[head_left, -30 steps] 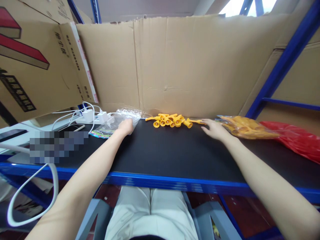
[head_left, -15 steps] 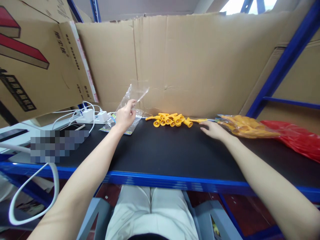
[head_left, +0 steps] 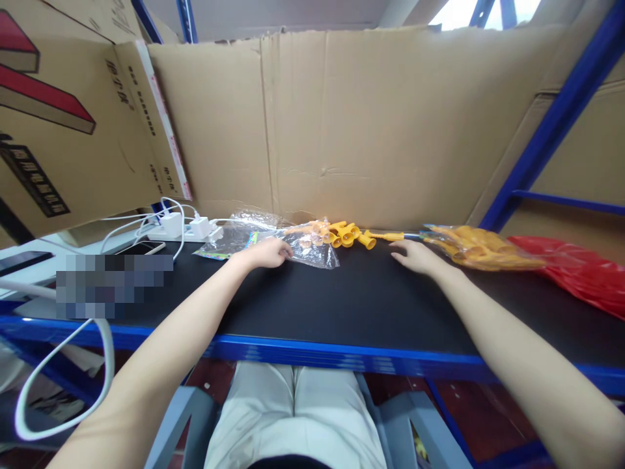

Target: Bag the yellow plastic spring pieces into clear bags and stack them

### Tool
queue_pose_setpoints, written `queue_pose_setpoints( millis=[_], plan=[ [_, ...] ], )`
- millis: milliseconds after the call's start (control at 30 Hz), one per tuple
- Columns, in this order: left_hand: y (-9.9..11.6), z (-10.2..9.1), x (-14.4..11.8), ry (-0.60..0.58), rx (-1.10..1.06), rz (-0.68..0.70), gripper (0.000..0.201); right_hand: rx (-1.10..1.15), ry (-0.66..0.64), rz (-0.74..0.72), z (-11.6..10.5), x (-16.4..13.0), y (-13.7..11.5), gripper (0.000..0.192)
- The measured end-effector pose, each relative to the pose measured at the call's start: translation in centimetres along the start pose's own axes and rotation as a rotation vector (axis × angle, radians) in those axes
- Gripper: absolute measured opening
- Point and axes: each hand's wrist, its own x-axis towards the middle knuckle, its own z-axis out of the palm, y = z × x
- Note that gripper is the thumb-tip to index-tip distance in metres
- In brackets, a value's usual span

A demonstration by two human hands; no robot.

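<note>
A creased cardboard wall (head_left: 390, 124) backs the matte black desk (head_left: 351, 306), keeping small parts from sliding off the rear. Against that wall lies a heap of glossy yellow trumpet-shaped plastic pieces (head_left: 347, 234). Left of the heap, the left hand (head_left: 267, 253) pinches a thin, crinkly clear plastic bag (head_left: 307, 249) that lies flat, partly draped over the heap's near edge. Right of the heap, the right hand (head_left: 415, 255) rests open and flat, holding nothing.
</note>
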Motion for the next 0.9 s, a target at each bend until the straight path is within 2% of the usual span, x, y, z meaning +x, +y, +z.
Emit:
queue_pose_setpoints(
  millis=[233,400,733,900],
  plan=[
    [-0.4,-0.1,0.3,-0.028,-0.027,-0.039,0.033,-0.175,0.076,0.206,1.0,-0.2,-0.4,0.046],
    [0.0,-0.3,0.3,-0.036,0.012,-0.075,0.031,-0.222,0.064,0.194,1.3,0.2,-0.7,0.049],
    [0.0,-0.5,0.4,-0.062,-0.002,-0.119,0.032,-0.203,-0.051,0.180,1.7,4.3,-1.3,0.056],
    [-0.3,-0.7,0.3,-0.106,-0.051,-0.143,0.032,-0.355,-0.186,0.228,1.7,6.4,-1.6,0.060]
  ],
)
